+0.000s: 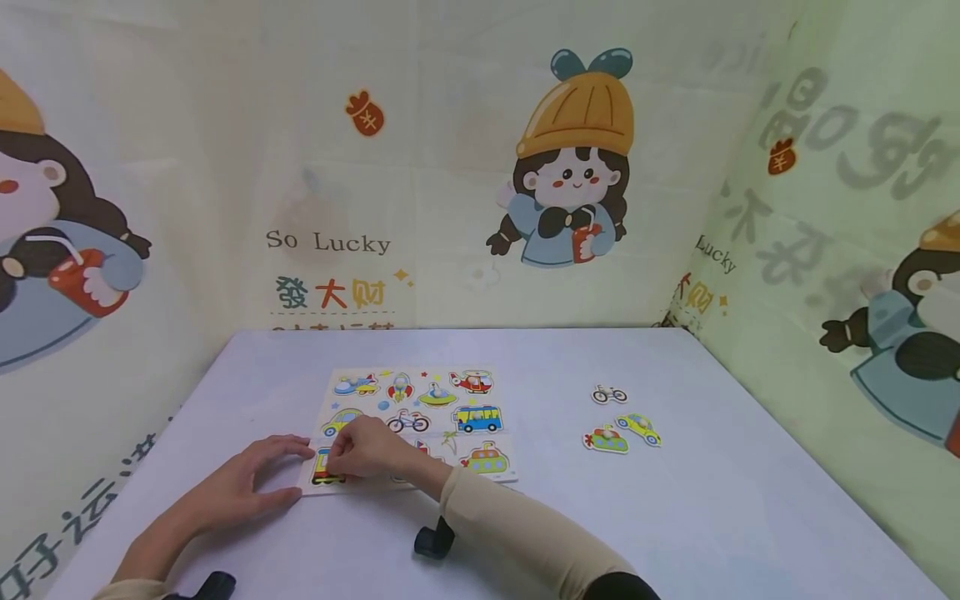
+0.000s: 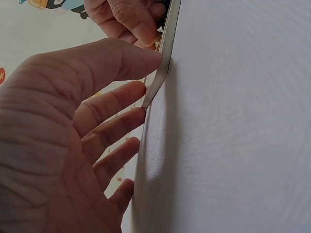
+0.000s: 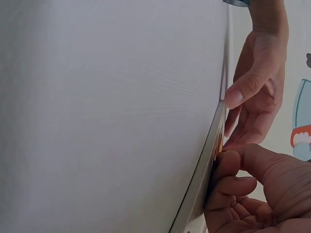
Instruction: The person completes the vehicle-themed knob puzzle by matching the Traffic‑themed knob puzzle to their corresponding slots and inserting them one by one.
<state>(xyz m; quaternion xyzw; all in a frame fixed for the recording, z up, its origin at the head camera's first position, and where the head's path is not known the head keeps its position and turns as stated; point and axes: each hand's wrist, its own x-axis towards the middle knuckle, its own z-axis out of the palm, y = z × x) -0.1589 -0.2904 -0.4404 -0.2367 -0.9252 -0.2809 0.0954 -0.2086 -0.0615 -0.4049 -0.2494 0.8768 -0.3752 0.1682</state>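
Note:
My right hand [image 1: 372, 447] is over the lower left of a picture puzzle board [image 1: 442, 487], its thumb and fingers pinching a small yellow, green and red vehicle puzzle piece [image 1: 321, 472] by its top. That piece is mostly hidden behind the fingers. My left hand [image 1: 238, 483] lies at the board's near left corner, fingers spread, with the thumb and fingertips touching its edges. In the left wrist view its thumb presses the board's side [image 2: 166, 53]. The right wrist view shows my right fingers [image 3: 228, 162] curled close over the board.
To the right of the board lie several loose pieces: a bicycle [image 1: 609, 394], a yellow car [image 1: 639, 429] and a green and red submarine [image 1: 606, 439]. On the board sit pictures such as a blue bus [image 1: 477, 419] and a red helicopter [image 1: 472, 382]. Printed cloth walls surround the white table [image 1: 720, 500].

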